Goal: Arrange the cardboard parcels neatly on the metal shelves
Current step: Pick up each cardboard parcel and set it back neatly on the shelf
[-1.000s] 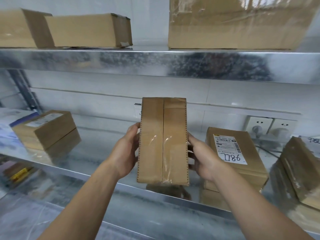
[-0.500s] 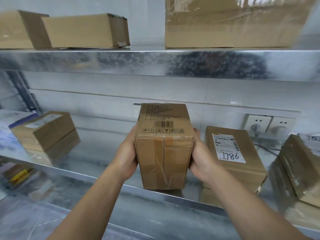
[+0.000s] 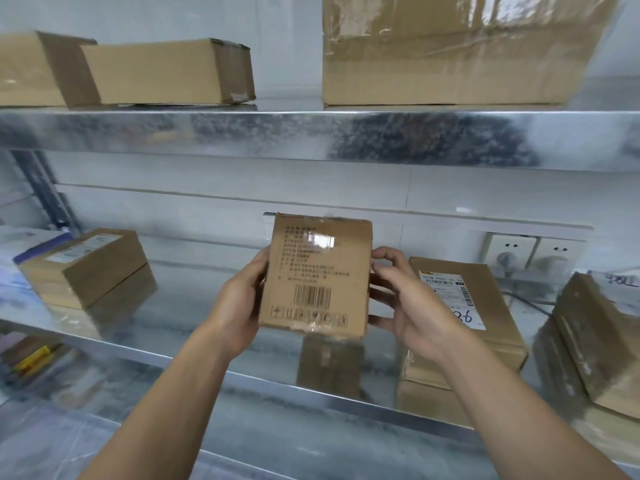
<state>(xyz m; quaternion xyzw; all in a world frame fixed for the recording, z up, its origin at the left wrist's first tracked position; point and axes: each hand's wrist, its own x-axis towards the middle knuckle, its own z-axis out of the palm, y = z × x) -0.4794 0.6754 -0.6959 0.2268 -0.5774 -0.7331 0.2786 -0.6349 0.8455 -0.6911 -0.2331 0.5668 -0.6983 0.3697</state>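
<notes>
Held parcel point(image 3: 317, 275): a small cardboard box, upright and slightly tilted, its printed face with text, barcode and handling symbols turned toward the camera. It hangs in the air above the middle shelf point(image 3: 207, 306), not touching it; its reflection shows in the metal just below.

Left hand point(image 3: 239, 306): the grip is closed on the parcel's left edge, palm against the side and thumb lying along the front margin.

Right hand point(image 3: 408, 306): the fingers are curled and their tips meet the parcel's right edge. This grip is lighter, with the palm standing clear of the box. The parcel thus sits between the two grips, held at its sides only, with its top and bottom edges free.

On the middle shelf, a labelled parcel point(image 3: 464, 317) lies just behind the right hand, and another parcel point(image 3: 602, 341) lies tilted at the far right. A third parcel point(image 3: 86, 268), with a label on top, lies well apart to the left.

Wall sockets point(image 3: 512, 251) sit behind the labelled parcel.

The upper shelf point(image 3: 311, 140) carries a flat box point(image 3: 166, 72) at left and a large taped box point(image 3: 457, 50) at right.
</notes>
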